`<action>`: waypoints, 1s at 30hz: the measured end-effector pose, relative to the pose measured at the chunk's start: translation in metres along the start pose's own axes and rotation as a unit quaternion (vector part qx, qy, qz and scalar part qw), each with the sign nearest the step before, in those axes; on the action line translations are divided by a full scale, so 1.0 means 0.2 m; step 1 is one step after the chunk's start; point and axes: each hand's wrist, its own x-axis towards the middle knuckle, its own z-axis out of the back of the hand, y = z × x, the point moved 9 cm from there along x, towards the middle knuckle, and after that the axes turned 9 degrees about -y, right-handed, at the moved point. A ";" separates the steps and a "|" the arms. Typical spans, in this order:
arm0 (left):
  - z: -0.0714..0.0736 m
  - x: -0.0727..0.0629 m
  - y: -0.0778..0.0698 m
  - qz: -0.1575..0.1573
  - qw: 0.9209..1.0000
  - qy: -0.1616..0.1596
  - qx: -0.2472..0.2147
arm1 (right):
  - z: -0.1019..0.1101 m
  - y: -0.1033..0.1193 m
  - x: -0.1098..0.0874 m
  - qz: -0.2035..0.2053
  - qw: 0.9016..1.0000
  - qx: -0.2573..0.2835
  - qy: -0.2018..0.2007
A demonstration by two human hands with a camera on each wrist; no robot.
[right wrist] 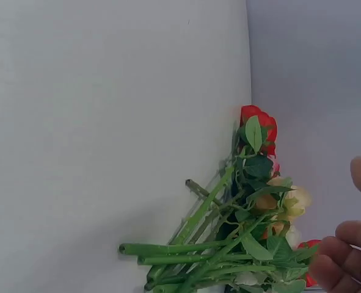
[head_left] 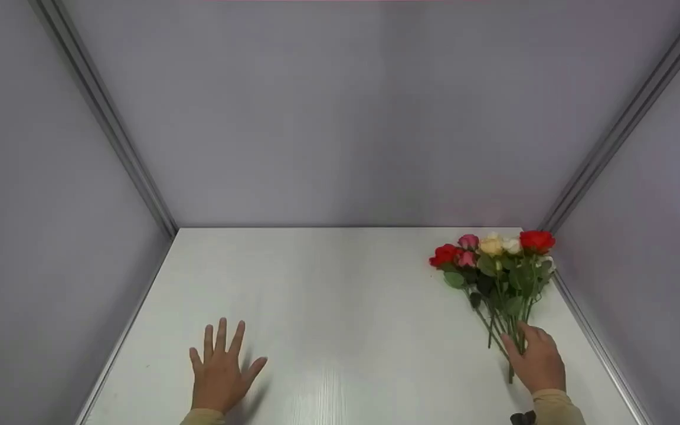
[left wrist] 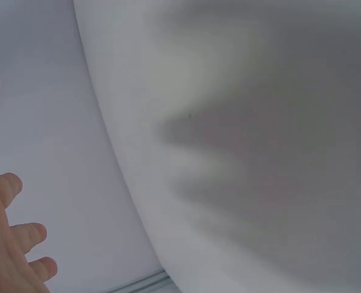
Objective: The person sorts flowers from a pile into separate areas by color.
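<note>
A bunch of roses (head_left: 514,277) with long green stems lies at the right of the white table, its blooms toward the back wall. The blooms are red, pink, cream and white. Over the lower stems (right wrist: 186,249) is my right hand (head_left: 539,360), thumb and fingers parted and loosely bent. The right wrist view shows the hand apart from the stems, gripping nothing. Far to the left, my left hand (head_left: 217,378) is spread above the table and casts a shadow on it; it holds nothing. Only its fingers and part of the palm appear in the left wrist view.
The white table (head_left: 328,307) is enclosed by a grey back wall (head_left: 316,118) and grey side walls, with metal posts (head_left: 118,130) at the corners. A small dark object (head_left: 523,418) is beside the right sleeve at the bottom.
</note>
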 end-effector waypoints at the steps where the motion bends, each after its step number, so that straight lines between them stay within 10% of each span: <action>1: -0.01 0.00 -0.01 -0.002 1.000 0.000 -0.001 | 0.00 -0.02 0.01 -0.006 1.000 -0.001 0.006; 19: -0.16 0.08 -0.40 -0.041 0.996 0.039 -0.073 | -0.18 -0.37 0.07 -0.154 0.979 0.010 0.133; 30: -0.25 0.09 -0.76 -0.099 0.983 0.083 -0.127 | -0.24 -0.40 0.10 -0.154 0.976 0.013 0.154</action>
